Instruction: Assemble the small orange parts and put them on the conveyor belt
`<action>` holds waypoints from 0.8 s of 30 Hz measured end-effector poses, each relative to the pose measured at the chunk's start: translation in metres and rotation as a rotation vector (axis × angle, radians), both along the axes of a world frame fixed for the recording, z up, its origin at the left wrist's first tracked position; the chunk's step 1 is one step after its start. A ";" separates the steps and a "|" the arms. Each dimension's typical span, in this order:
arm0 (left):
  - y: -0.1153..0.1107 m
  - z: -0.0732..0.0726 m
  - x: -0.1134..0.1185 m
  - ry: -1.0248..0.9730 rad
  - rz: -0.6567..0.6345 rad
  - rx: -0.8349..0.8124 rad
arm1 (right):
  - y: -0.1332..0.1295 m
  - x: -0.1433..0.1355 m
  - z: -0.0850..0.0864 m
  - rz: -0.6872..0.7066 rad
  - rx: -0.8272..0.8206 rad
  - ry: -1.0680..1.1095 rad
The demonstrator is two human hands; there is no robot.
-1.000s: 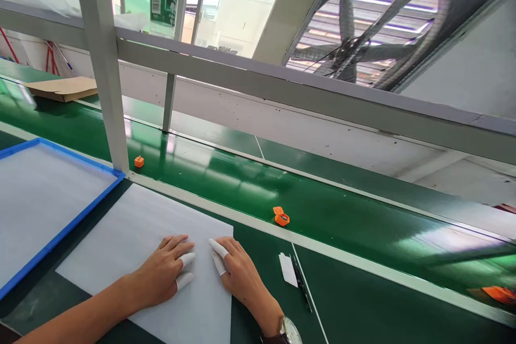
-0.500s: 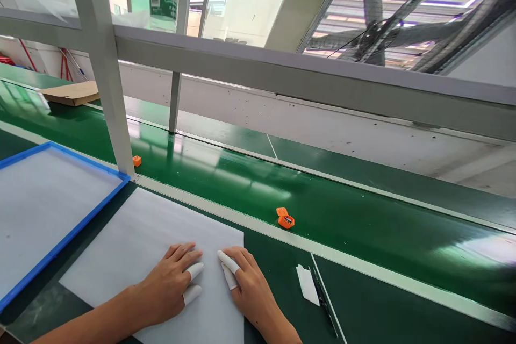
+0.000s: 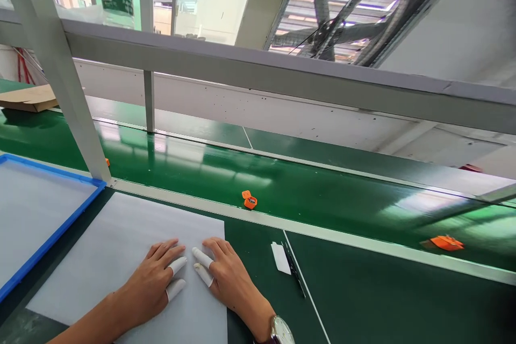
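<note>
A white sheet lies flat on the dark green bench in front of me. My left hand rests on it palm down, fingers stretched out. White finger cots cover its thumb and index finger. Just to the right, my right hand also lies on the sheet, near its right edge, with fingers apart and white cots on thumb and index finger. A wristwatch shows on my right wrist. Neither hand holds anything. A thin gap of sheet separates the two hands.
A blue-framed panel lies left. A white card and a dark slim item lie right. An open orange box and another orange item sit on the green belt. A grey post rises left.
My view has turned right, bringing another orange item and my watch into sight. The orange boxes have shifted slightly left against the post. My right fingers have spread a little.
</note>
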State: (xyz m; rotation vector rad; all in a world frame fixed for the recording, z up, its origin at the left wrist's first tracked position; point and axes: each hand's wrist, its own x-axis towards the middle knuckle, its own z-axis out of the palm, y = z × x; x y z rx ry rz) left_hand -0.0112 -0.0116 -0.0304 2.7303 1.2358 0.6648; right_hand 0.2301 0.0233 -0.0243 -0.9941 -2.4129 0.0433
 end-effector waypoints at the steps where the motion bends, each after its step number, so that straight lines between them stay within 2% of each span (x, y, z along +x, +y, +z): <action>1: 0.000 0.001 -0.001 0.011 -0.001 -0.008 | 0.002 0.001 -0.002 -0.014 -0.017 0.043; 5: 0.002 0.004 -0.005 0.054 -0.018 -0.031 | 0.009 0.007 -0.010 -0.065 -0.058 0.206; 11: 0.007 0.001 -0.008 0.030 -0.030 -0.052 | 0.010 0.008 -0.013 -0.087 -0.061 0.248; 15: 0.016 0.014 -0.005 -0.040 -0.004 -0.166 | 0.009 0.008 -0.013 -0.099 -0.076 0.276; 20: 0.055 0.043 0.014 -0.227 0.062 -0.454 | 0.009 0.008 -0.014 -0.121 -0.060 0.267; 24: 0.101 0.048 0.057 -0.387 0.122 -0.526 | 0.009 0.007 -0.017 -0.128 -0.038 0.225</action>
